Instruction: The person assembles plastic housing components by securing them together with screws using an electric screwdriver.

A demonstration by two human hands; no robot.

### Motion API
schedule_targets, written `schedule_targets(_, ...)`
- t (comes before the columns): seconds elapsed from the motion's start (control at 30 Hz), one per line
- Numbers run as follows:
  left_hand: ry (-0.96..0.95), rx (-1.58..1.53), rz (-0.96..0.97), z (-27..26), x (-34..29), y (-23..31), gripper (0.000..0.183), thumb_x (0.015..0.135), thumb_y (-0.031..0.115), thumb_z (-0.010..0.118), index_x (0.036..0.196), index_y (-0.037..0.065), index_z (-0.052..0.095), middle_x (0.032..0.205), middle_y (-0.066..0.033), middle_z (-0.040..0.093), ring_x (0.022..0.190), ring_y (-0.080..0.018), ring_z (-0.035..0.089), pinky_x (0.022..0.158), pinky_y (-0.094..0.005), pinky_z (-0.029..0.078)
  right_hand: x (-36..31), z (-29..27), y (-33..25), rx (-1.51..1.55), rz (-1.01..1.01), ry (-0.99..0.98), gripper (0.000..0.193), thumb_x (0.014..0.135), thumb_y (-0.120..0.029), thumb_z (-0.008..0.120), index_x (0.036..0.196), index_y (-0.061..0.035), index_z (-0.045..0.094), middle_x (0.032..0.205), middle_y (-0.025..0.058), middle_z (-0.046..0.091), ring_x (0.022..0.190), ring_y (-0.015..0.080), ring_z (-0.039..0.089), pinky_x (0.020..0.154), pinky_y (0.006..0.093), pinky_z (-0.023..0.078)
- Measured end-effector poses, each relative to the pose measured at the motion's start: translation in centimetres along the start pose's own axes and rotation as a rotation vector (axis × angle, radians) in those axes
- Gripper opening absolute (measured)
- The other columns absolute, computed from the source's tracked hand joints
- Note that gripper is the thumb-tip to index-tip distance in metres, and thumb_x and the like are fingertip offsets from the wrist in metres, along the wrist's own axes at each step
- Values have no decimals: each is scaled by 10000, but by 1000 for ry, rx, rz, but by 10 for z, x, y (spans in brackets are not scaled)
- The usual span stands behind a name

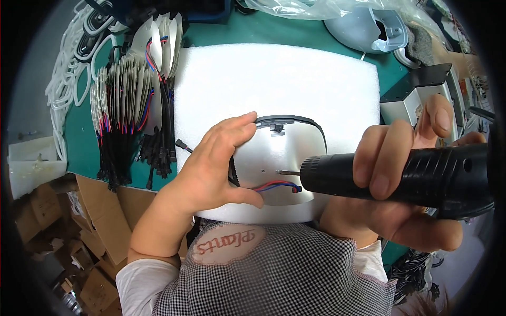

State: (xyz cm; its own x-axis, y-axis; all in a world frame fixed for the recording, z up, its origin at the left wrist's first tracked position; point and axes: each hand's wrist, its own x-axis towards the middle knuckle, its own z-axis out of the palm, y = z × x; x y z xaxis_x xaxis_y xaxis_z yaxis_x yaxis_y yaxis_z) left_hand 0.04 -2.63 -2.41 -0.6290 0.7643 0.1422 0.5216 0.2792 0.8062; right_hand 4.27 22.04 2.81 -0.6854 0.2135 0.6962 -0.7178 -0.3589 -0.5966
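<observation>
While the left hand [208, 168] clasps the silver plate [287, 150] on the white foam [337, 79] and the right hand [392, 158] grips the black screwdriver [332, 174], its bit at the plate, screwing appears unfinished, the wires [276, 183] apparently unplugged.

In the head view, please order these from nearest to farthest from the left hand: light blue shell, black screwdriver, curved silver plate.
1. Curved silver plate: nearest, held at its left side by the left hand.
2. Black screwdriver: just right of the left hand, its bit over the plate.
3. Light blue shell: farthest, at upper right.
</observation>
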Motion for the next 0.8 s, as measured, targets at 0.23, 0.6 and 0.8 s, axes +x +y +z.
schedule_targets(0.23,-1,-7,-1,0,-1,1,1110,417,309,939,1342,86,367,1407,-224,429,1267,-416,442,1047,-470,387,0,2,1,41,-19,14,738,797,-460,734,1347,-92,406,1231,145,343,669,135,571,575,269,470)
schedule_targets(0.6,-22,-18,2,-10,-9,3,1085,495,304,916,1393,31,372,1416,-202,426,1304,-383,418,1080,-446,352,7,5,-1,126,19,130,702,783,-484,727,1245,-43,438,1159,129,418,749,153,546,654,285,452)
schedule_targets(0.8,15,-10,-70,-16,-15,8,1022,554,291,891,1397,16,385,1390,-189,461,1309,-370,415,1090,-428,341,18,2,15,14,-3,433,615,749,-534,739,1067,-77,476,1011,99,555,748,196,600,673,332,492)
